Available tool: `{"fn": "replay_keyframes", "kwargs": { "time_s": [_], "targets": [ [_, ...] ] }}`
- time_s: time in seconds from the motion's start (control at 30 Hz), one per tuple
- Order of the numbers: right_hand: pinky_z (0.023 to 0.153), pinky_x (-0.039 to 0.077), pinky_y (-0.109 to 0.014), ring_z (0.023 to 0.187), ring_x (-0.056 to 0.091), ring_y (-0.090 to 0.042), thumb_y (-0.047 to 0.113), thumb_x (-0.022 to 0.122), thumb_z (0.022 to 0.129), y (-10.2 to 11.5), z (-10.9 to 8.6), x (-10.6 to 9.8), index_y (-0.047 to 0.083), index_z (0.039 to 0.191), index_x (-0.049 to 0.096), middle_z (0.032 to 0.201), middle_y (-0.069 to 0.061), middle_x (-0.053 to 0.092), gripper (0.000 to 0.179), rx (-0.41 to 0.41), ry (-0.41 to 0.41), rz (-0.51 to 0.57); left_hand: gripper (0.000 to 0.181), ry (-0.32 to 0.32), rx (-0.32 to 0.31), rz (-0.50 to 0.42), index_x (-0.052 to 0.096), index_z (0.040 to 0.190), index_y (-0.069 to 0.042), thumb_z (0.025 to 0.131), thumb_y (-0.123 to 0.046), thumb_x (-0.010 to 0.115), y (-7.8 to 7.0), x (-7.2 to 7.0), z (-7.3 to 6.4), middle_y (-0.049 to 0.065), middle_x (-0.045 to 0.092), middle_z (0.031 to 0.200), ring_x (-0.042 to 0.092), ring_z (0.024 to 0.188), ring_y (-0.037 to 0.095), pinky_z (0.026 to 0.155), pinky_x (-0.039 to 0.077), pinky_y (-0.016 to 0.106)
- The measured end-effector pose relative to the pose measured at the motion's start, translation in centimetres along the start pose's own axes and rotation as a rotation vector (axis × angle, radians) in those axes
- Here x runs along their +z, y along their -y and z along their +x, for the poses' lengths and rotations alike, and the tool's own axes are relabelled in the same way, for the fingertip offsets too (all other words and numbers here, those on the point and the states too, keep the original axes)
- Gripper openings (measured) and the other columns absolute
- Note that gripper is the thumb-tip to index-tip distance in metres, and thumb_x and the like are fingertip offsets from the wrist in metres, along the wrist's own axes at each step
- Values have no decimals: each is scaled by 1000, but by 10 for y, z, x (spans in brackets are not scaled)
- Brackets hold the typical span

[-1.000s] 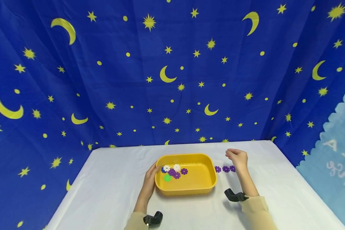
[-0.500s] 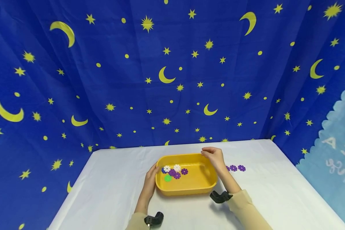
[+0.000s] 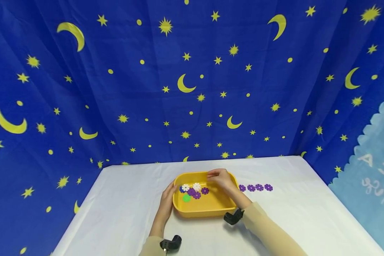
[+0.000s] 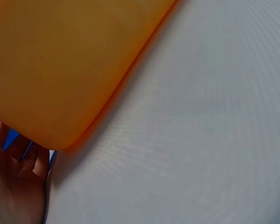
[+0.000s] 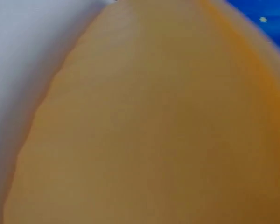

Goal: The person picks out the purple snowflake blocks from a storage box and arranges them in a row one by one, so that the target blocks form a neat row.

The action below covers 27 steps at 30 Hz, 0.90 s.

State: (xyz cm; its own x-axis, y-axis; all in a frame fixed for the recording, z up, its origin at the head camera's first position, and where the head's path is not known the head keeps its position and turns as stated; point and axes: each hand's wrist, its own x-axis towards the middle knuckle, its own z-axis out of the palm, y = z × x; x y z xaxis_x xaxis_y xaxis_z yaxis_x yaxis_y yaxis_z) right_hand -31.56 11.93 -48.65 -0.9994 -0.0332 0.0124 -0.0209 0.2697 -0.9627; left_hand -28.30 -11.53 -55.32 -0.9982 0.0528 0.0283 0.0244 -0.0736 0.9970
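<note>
Blue curtains point(image 3: 211, 39) with yellow moons and stars fill most of the view from where I'm standing, plus a pale blue panel point(image 3: 376, 160) with white lettering at the right edge. Below them is a table with a white cloth point(image 3: 124, 213), and someone in beige sleeves point(image 3: 272, 231) working at it with a black device point(image 3: 233, 217) at each wrist.

Left hand point(image 3: 167, 199) is up against the left end of a yellow tray point(image 3: 208, 213), bottom centre of the frame. Its fingers look loosely bent where they meet the wall, but honestly can't tell if it's gripping or just resting there. Right hand point(image 3: 220, 179) reaches over the tray's right end, fingertips close together above the inside, toward the upper right of it. Can't tell whether it's pinching anything; the right wrist view is basically a blurry yellow wall.

So what's in the tray? Little notched flower discs, bunched toward the left: two white discs point(image 3: 196, 186), three purple discs point(image 3: 205, 191), a blue disc point(image 3: 181, 190) partly hidden by a white one, and a green disc point(image 3: 186, 198) nearest the front. Four more purple ones, the table discs point(image 3: 259, 187), sit in a row just right of the tray.
</note>
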Motion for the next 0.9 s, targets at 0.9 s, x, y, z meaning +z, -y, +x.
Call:
{"fn": "replay_keyframes", "kwargs": {
  "time_s": [0.9],
  "targets": [
    [63,62,-32,79,68,-23,-25,67,63,-20,0,20,-11,94,68,91,-23,71,34,-56,213,-241,54,0,7,15,35,146,-4,100,-32,44,0,-1,0,15,33,154,23,146,32,122,17,47]
  ]
}}
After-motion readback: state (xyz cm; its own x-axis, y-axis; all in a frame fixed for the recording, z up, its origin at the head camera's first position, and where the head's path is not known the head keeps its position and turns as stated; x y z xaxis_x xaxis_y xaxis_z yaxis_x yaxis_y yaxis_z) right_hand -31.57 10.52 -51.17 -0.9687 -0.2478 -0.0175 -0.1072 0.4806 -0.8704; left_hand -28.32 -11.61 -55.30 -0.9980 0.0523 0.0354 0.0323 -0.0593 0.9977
